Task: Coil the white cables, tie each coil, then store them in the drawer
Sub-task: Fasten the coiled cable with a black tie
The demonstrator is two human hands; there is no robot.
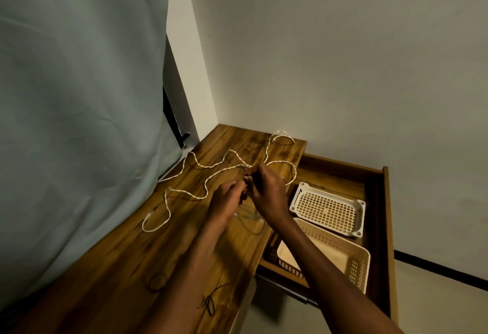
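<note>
With both my left hand (224,201) and right hand (266,192) pinching one end of the white cable (184,193) that sprawls loose across the wooden table (118,267), I judge coiling is only starting, so next I gather loops toward the open drawer (380,201).

Both forearms extend forward, converging. Left hand (224,201) and right hand (268,192) meet fingertip to fingertip, fingers curled in a pinch; what they hold is unclear.
</note>
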